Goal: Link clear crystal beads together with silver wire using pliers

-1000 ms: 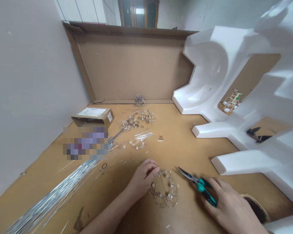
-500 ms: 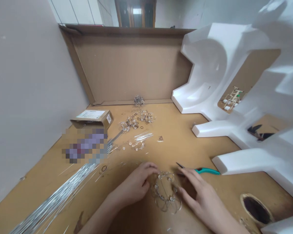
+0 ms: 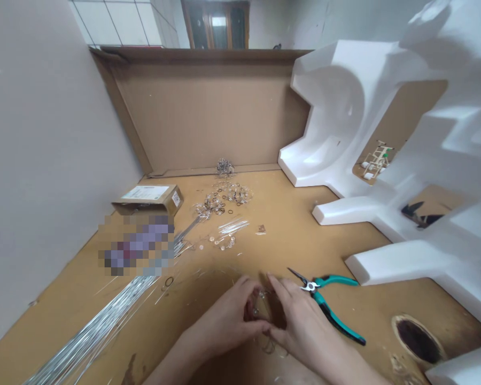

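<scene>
My left hand [image 3: 226, 318] and my right hand [image 3: 302, 321] close in from both sides on a ring of looped wire with clear beads [image 3: 268, 346]. The fingers of both hands curl round it, and the thumbs meet at its near side. Much of the ring is hidden by my fingers; thin wire loops show below the thumbs. Just beyond my right hand lie needle-nose pliers [image 3: 311, 286] with teal handles, their jaws and handles spread apart.
A bundle of straight metal wires [image 3: 116, 315] runs along the left. Farther back lie beaded wire pieces [image 3: 212, 206], short wire lengths [image 3: 233, 226] and a small cardboard box [image 3: 172, 200]. White foam packing [image 3: 385, 262] stands at right, near a round hole [image 3: 419, 339] in the table.
My right hand has moved left, away from the pliers, which now show fully. Both hands have drawn together round the wire ring, covering most of it.
</scene>
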Available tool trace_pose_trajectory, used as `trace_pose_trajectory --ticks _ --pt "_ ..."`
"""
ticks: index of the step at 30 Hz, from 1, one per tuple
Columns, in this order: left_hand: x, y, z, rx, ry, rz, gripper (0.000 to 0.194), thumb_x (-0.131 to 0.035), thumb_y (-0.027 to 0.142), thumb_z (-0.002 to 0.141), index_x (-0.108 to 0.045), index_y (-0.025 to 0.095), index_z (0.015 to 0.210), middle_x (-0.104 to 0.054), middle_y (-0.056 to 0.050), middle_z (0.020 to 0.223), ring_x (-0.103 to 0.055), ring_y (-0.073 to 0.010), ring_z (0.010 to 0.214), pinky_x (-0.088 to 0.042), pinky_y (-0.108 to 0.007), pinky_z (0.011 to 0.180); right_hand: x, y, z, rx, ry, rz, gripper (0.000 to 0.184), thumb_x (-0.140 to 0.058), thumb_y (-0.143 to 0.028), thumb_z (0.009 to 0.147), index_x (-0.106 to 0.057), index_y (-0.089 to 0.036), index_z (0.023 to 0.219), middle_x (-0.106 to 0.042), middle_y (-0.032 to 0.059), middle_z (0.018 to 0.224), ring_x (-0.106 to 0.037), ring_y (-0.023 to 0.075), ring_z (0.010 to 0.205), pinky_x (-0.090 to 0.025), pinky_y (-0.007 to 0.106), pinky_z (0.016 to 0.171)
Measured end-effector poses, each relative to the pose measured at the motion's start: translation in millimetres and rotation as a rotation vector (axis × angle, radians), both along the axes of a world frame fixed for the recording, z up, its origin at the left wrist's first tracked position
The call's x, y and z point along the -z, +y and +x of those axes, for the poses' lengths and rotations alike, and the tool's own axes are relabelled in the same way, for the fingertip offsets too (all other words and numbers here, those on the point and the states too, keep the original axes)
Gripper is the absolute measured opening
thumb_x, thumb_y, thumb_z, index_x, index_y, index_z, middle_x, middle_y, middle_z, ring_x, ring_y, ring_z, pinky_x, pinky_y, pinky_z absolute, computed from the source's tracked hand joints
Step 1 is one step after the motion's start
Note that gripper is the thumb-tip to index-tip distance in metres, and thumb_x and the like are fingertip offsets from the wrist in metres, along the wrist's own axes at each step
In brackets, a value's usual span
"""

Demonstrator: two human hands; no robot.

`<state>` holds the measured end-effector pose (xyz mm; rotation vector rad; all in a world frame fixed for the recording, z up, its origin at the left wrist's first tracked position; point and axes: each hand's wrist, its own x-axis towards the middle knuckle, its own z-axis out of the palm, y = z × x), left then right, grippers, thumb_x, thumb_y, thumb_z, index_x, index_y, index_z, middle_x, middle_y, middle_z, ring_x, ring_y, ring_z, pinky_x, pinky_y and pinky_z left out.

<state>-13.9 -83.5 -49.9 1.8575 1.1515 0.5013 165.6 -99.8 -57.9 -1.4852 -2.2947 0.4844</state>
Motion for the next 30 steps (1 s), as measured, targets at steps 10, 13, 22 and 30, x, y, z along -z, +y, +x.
trace_pose_trajectory --ticks 10,13,22,30 --pt "8.7 6 -4 -0.007 -0.35 -0.23 0.028 -0.051 0.011 0.073 -0.052 0.016 0.1 -0.059 -0.003 0.088 -0.056 -0.0136 0.078 -0.043 -0.027 0.072 -20.6 -2 -7 -0.143 0.024 -0.002 0.059 -0.057 -0.022 0.064 -0.044 -0.02 0.122 -0.054 0.0076 0.11 -0.046 0.0235 0.103 -0.037 0.036 0.089" --pt "9.4 6 -6 0.034 -0.466 -0.313 0.03 -0.05 0.012 0.074 -0.049 0.017 0.104 -0.057 -0.004 0.09 -0.058 -0.0135 0.077 -0.046 -0.027 0.07 -16.0 2 -7 -0.113 0.019 0.008 0.048 -0.054 -0.02 0.071 -0.046 -0.02 0.118 -0.057 0.0077 0.103 -0.05 0.0222 0.096 -0.04 0.034 0.081" --pt "1.9 2 -7 0.027 -0.155 0.077 0.071 -0.07 0.033 0.063 -0.036 0.023 0.125 -0.037 -0.011 0.13 -0.034 -0.0276 0.119 -0.028 -0.043 0.099 -30.1 14 5 -0.023 -0.021 -0.073 0.015 -0.061 -0.02 0.065 -0.05 -0.022 0.077 -0.057 -0.004 0.066 -0.051 0.012 0.058 -0.03 0.022 0.052" --pt "-7.6 -9 18 0.055 -0.123 0.126 0.048 -0.062 0.015 0.061 -0.045 0.021 0.106 -0.053 -0.005 0.107 -0.049 -0.0221 0.098 -0.038 -0.034 0.087 -58.0 17 4 -0.068 0.061 -0.156 0.017 -0.056 -0.016 0.062 -0.051 -0.024 0.077 -0.054 -0.0064 0.062 -0.047 0.01 0.056 -0.029 0.019 0.049"
